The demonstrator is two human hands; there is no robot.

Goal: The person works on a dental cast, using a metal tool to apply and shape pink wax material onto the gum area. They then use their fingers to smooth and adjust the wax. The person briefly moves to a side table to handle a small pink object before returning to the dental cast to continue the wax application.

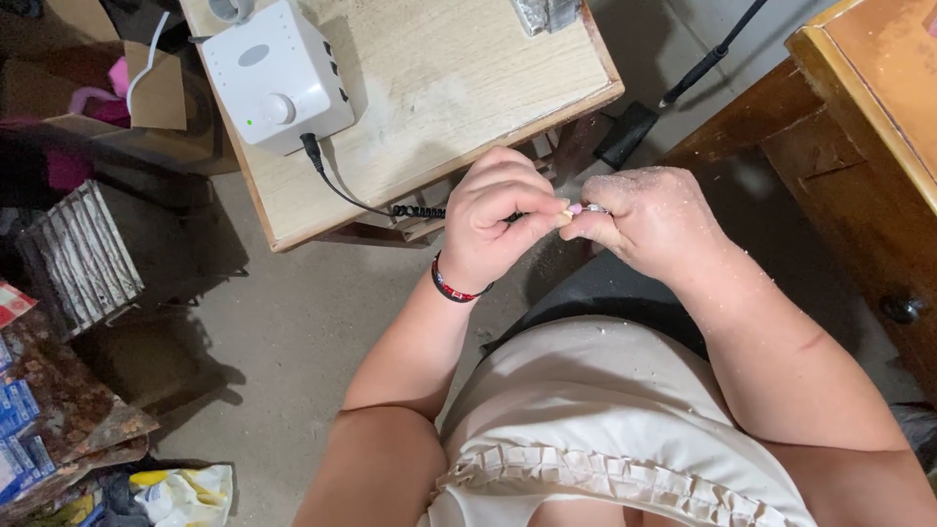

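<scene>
A count of what stood around

Two hands, one white control box, one bench, one bracelet, one cardboard box.

both hands fisted, fingertips touching, arms bent

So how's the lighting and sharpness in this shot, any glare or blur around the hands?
Head view: soft, even light, no harsh glare; the white control box and wooden table look sharp. Soft shadows lie on the floor under the table. The left hand and dusty right hand are in focus, but the small piece pinched between the fingertips is too tiny to make out. Edges bend slightly from the wide lens.
</scene>
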